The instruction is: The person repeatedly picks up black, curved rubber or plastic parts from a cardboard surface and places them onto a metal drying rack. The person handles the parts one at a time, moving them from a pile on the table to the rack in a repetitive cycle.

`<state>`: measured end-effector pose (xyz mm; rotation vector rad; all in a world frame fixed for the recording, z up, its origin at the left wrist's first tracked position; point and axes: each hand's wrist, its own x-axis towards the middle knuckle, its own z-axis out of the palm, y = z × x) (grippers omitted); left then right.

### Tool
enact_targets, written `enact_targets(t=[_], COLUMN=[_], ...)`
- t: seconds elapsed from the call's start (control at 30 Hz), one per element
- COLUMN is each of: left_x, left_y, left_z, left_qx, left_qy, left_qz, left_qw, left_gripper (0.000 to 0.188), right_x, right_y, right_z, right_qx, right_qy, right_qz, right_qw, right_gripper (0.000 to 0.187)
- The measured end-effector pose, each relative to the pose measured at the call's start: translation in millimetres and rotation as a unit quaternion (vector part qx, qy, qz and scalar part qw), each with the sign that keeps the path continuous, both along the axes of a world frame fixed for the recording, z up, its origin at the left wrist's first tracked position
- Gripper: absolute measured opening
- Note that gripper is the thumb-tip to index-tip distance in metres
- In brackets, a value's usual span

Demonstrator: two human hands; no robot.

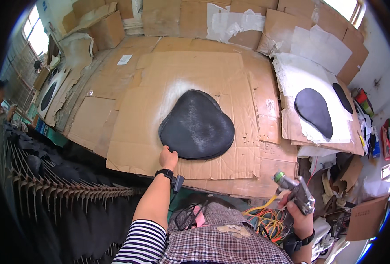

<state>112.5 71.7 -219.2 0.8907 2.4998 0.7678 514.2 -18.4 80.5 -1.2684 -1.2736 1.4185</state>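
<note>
A black seat-shaped pad [201, 127], broad at the near side and narrower at the far side, lies on a flat cardboard sheet [137, 145]. A whitish haze marks the middle of its top. My left hand [168, 159] grips the pad's near left edge, thumb on top, with the fingers partly hidden. At the lower right, off the table's front edge, my right hand [299, 216] is closed around a metal spray gun [298, 193] with a green-tipped nozzle. A yellow hose [261, 206] runs close to that hand.
At right, two black pads [314, 110] [342, 97] lie on a white-covered board [287, 70]. Dark pieces hang from a spiked rack [71, 189] at lower left. Tangled hoses [270, 222] lie below the table edge. Cardboard walls [177, 17] close the back. Another person [2, 103] shows at far left.
</note>
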Motion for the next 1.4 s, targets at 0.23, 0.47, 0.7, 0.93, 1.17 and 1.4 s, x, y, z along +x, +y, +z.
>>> enact_targets(t=[0.23, 0.47, 0.7, 0.93, 1.17, 1.4], left_x=[6.6, 1.5, 17.0, 11.9, 7.8, -32.4], left_y=[12.6, 17.7, 27.2, 55.7, 141.0, 129.1], left_z=[1.1, -22.3, 6.7, 21.9, 173.0, 296.9], left_qx=[0.006, 0.136, 0.218, 0.298, 0.432, 0.568], left_qy=[0.0, -0.172, -0.43, -0.625, -0.66, -0.639], left_qz=[0.029, 0.112, 0.313, 0.17, -0.055, -0.123], left_qw=[1.0, 0.969, 0.818, 0.701, 0.612, 0.504], left_gripper=[0.026, 0.01, 0.034, 0.028, 0.014, 0.011], right_x=[29.5, 49.0, 26.1, 27.6, 19.8, 16.9], right_y=[-7.0, -12.5, -9.6, -14.5, -20.3, -23.9], right_z=[-9.5, 1.3, -7.8, -15.8, -23.7, -14.6], right_qx=[-0.003, -0.02, -0.012, 0.005, -0.027, -0.025], right_qy=[-0.056, -0.067, -0.018, -0.006, -0.017, -0.024], right_qz=[0.141, 0.033, -0.012, -0.036, 0.037, 0.013], right_qw=[0.988, 0.997, 1.0, 0.999, 0.999, 0.999], right_gripper=[0.057, 0.06, 0.061, 0.064, 0.064, 0.064])
